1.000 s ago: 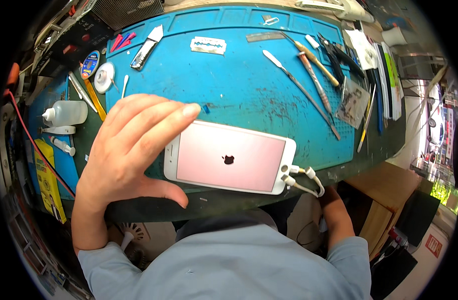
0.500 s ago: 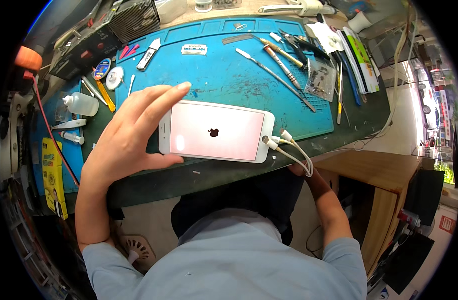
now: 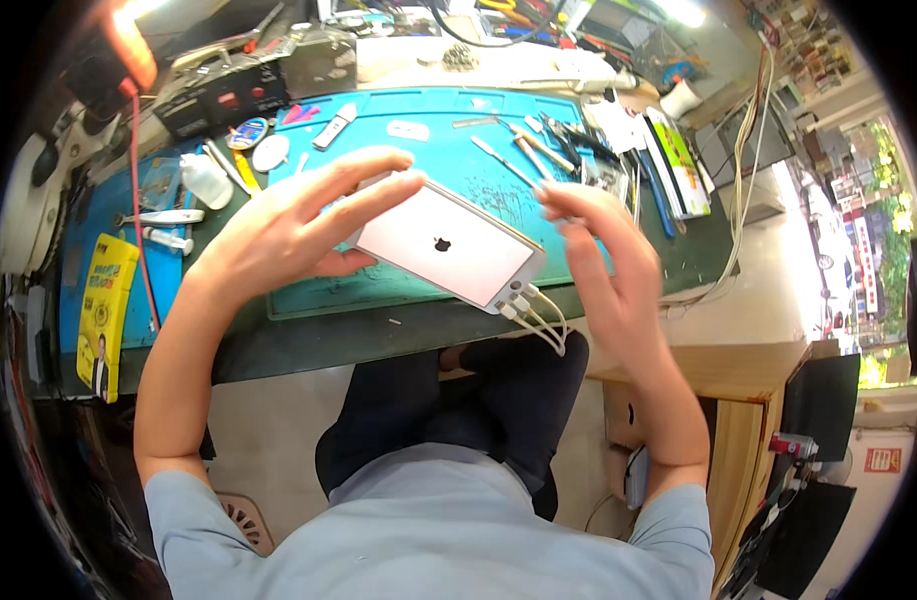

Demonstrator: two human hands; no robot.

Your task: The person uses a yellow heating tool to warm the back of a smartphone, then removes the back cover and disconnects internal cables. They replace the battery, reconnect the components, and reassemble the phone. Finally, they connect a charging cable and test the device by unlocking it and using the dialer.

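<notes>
A white smartphone (image 3: 446, 240) with a lit screen and a dark logo is tilted, its right end lower and nearer me. My left hand (image 3: 298, 220) grips its left end, fingers over the far edge and thumb at the near one. White cable plugs (image 3: 515, 300) sit at the phone's right end, their cables looping down past the table edge. Just right of the phone, my right hand (image 3: 613, 260) is raised, slightly blurred, fingers bent and apart, with nothing visible in it. Beneath the phone lies a blue work mat (image 3: 378, 155).
Tweezers, handled tools and pliers (image 3: 578, 145) crowd the mat's right side. A white bottle (image 3: 206, 180), a syringe (image 3: 168, 240) and a yellow packet (image 3: 108, 310) lie at the left. A wooden cabinet (image 3: 718, 370) stands right of my legs.
My right hand has come up from below the table edge to beside the phone. The phone has turned, its right end swinging toward me. The view has shifted.
</notes>
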